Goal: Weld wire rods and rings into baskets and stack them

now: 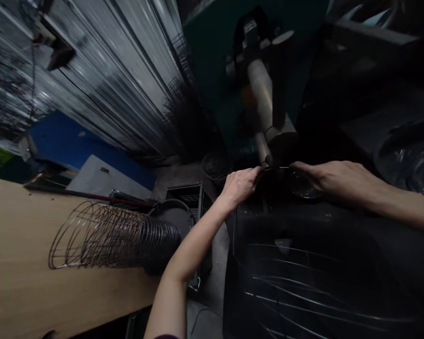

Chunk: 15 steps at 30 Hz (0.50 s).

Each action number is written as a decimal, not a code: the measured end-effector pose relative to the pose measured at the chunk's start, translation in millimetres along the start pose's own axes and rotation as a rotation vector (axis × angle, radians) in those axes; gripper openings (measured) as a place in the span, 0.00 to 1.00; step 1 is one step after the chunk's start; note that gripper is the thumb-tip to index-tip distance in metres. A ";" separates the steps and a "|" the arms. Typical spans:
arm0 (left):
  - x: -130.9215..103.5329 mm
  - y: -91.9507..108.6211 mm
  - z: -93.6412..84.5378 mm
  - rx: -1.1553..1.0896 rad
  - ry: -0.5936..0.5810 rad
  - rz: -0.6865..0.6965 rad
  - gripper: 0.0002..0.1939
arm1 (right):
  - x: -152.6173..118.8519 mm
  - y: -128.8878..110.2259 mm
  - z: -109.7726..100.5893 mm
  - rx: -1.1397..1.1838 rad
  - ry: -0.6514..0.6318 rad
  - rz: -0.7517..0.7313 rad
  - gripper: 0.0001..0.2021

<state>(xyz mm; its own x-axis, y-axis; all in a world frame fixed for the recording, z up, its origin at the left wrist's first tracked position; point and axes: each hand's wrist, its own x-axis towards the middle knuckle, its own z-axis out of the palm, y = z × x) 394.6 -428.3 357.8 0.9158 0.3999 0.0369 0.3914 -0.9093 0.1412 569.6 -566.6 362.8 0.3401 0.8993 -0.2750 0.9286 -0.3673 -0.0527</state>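
Left hand (239, 185), right hand (334, 176) on wire (283, 167), crate (191, 196), contents unclear

We look through one camera worn on the head, set above and behind the left hand (239, 184) and the right hand (335, 174), facing forward and down. We are near enough that the left arm (183, 261) enters at the bottom edge and the right forearm (385, 200) at the right. Our wide view leans, taking in the wooden table (10, 235) left of the left hand, the machine (260, 87) beyond both hands, and a slanting ribbed wall (127, 56) beyond the left hand.
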 end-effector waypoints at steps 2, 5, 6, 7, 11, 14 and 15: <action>-1.0 2.0 -1.9 0.064 -0.021 -0.011 0.16 | 1.2 0.3 1.0 0.014 0.003 -0.011 0.23; -1.6 4.1 -3.8 0.125 -0.027 -0.012 0.17 | 2.4 1.2 2.7 0.028 0.020 -0.036 0.23; -1.5 4.5 -3.9 0.132 -0.017 -0.009 0.17 | 2.5 1.5 3.2 0.035 0.031 -0.041 0.23; -1.2 4.6 -3.8 0.137 -0.006 -0.007 0.17 | 2.5 1.9 3.7 0.044 0.044 -0.046 0.23; -0.2 3.9 -2.6 0.115 0.012 -0.038 0.17 | 2.6 4.6 4.9 0.083 0.078 -0.050 0.24; -0.7 2.3 -2.5 -0.007 0.004 -0.061 0.17 | 5.2 7.3 6.3 0.093 0.102 -0.060 0.24; -1.1 1.8 -2.7 -0.040 0.000 -0.064 0.18 | 7.0 8.2 7.2 0.092 0.118 -0.070 0.24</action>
<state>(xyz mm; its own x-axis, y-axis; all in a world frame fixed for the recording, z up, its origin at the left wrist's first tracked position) 394.1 -430.0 360.6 0.8889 0.4572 0.0270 0.4453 -0.8766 0.1827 578.5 -565.0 353.5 0.2956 0.9430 -0.1531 0.9349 -0.3185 -0.1569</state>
